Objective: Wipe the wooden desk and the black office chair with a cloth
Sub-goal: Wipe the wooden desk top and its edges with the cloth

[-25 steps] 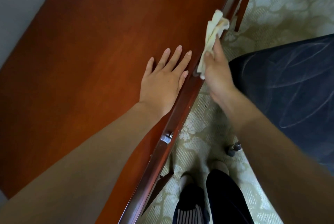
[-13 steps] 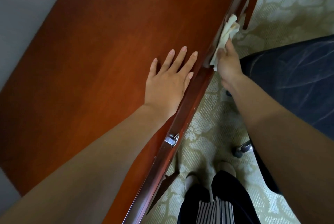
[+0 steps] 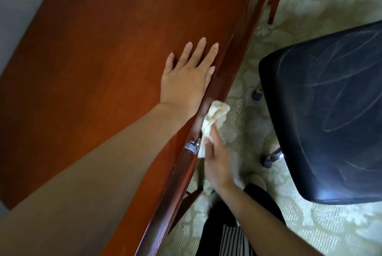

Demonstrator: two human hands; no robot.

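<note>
At the front edge of the wooden desk (image 3: 103, 69), items by size.

Wooden desk: red-brown top, bare where seen. Risk, judged: the far side of the top may be missed if wiping is confined to the front face.

Black office chair (image 3: 326, 111): seat well apart from the desk's front edge, on the patterned carpet (image 3: 330, 231), with pale streaks across the seat. The cloth has not reached it. Risk: it stands on casters (image 3: 257, 95) and may roll off under a wiping push unless steadied.

Left hand (image 3: 186, 82): flat on the desk top beside the edge, fingers straight and slightly apart, holding nothing. Risk: a bracing palm may leave prints on wiped wood.

Right hand (image 3: 217, 158): just off the desk's front face, fingers together and closed on the lower end of the cloth.

Cloth (image 3: 215, 119): pale, bunched, pressed to the desk's front face. Risk: a loose fold could snag on the handle.

Metal handle (image 3: 193, 146): on the desk's front face, touching the cloth's lower end. It suggests a drawer, which is shut with its contents not visible. No other container in view.
</note>
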